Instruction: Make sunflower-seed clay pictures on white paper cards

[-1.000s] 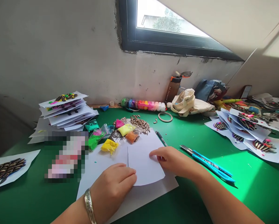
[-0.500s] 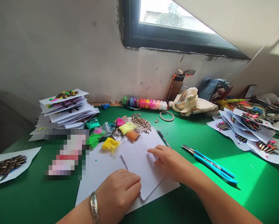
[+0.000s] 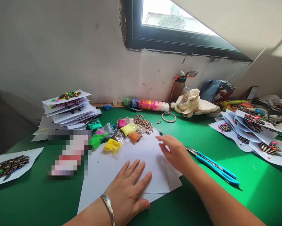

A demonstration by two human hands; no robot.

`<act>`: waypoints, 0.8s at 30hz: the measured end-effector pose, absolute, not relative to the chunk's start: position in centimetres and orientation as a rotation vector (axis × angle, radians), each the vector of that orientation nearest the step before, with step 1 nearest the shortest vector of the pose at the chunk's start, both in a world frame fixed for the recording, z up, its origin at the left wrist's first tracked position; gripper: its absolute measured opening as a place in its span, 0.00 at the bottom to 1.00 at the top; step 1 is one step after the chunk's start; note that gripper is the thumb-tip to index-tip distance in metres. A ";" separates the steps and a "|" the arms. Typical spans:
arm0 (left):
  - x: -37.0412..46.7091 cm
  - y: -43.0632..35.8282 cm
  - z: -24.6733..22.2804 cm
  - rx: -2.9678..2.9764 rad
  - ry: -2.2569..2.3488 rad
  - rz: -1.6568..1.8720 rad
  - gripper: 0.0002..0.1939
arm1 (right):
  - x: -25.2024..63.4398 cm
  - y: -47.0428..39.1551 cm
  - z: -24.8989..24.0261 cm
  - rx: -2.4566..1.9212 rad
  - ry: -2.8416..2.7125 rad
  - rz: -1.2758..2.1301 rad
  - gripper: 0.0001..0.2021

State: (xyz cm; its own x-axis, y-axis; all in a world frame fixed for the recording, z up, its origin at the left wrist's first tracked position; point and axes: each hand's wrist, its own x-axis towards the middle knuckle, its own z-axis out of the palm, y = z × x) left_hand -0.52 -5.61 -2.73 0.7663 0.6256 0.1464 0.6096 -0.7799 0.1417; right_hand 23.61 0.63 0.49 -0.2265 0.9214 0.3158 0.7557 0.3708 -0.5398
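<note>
My left hand, a silver bracelet on its wrist, lies flat with fingers spread on a white sheet of paper. That sheet rests on larger white paper. Over the right side of the paper hovers my right hand, its fingers apart and nothing visible in them. A dark pen is right behind it, mostly hidden by the hand. Beyond the paper sit small bags of coloured clay, among them a yellow one and an orange one, beside a pile of striped sunflower seeds.
A blue utility knife lies on the green table to the right. Stacks of seed-decorated papers stand left and right. Along the wall are a tape roll, a bottle and a cloth bag.
My left hand has gone from curled to spread flat on the paper. The upper sheet now lies straighter and looks wider. My right hand has lifted off it towards the pen.
</note>
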 end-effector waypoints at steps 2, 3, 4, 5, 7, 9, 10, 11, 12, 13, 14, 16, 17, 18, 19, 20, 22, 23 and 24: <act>-0.1 -5.9 -2.7 2.857 1.121 0.266 0.34 | 25.1 1.1 0.7 -1.634 -1.991 0.259 0.16; 0.1 -6.0 -2.7 2.843 1.183 0.253 0.35 | 25.6 1.4 0.6 -1.738 -1.991 0.231 0.18; 0.2 -6.1 -2.6 2.832 1.221 0.235 0.35 | 25.9 1.6 0.4 -1.828 -2.000 0.211 0.19; 0.2 -6.1 -2.6 2.825 1.229 0.216 0.36 | 26.0 1.8 0.2 -1.894 -2.035 0.202 0.21; 0.1 -5.9 -2.4 2.827 1.188 0.188 0.37 | 25.8 2.1 -0.3 -1.965 -2.126 0.202 0.21; -0.1 -5.6 -2.4 2.836 1.156 0.193 0.35 | 25.5 2.3 -0.7 -1.976 -2.196 0.211 0.19; -0.3 -5.4 -2.4 2.840 1.160 0.211 0.33 | 25.4 2.4 -0.8 -1.976 -2.210 0.216 0.19; -0.4 -5.2 -2.5 2.844 1.173 0.236 0.32 | 25.4 2.4 -0.9 -1.978 -2.213 0.217 0.20; -0.6 -5.0 -2.6 2.849 1.187 0.261 0.32 | 25.5 2.5 -0.9 -1.979 -2.204 0.222 0.21; -0.7 -4.9 -2.7 2.854 1.203 0.282 0.32 | 25.7 2.5 -0.8 -1.978 -2.178 0.230 0.23; -0.7 -4.8 -2.8 2.855 1.227 0.294 0.32 | 25.9 2.6 -0.6 -1.972 -2.124 0.244 0.24; -0.7 -4.8 -2.9 2.850 1.280 0.287 0.33 | 26.3 2.6 -0.2 -1.923 -1.936 0.311 0.27; -0.7 -4.9 -2.9 2.840 1.308 0.270 0.34 | 26.4 2.5 0.1 -1.867 -1.813 0.390 0.26; -0.6 -4.9 -2.9 2.825 1.333 0.247 0.34 | 26.3 2.4 0.4 -1.787 -1.682 0.514 0.24; -0.5 -5.0 -2.8 2.807 1.355 0.216 0.35 | 26.1 2.2 0.7 -1.689 -1.553 0.668 0.21; -0.3 -5.0 -2.6 2.785 1.373 0.177 0.35 | 25.6 1.9 0.9 -1.567 -1.425 0.862 0.18; 0.1 -5.1 -2.3 2.738 1.405 0.089 0.35 | 24.2 1.2 1.3 -1.303 -1.204 1.235 0.15; 0.2 -5.1 -2.2 2.720 1.416 0.051 0.35 | 23.4 0.8 1.3 -1.185 -1.157 1.354 0.15; 0.4 -5.1 -2.1 2.708 1.426 0.023 0.35 | 22.5 0.4 1.2 -1.103 -1.154 1.408 0.16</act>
State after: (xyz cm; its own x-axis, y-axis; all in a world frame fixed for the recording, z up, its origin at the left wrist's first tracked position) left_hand 0.42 -5.10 -2.08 0.5665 0.8237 -0.0248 0.8225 -0.5633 0.0789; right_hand 22.51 0.43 1.19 -0.1182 0.9909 -0.0639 -0.1319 -0.0795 -0.9881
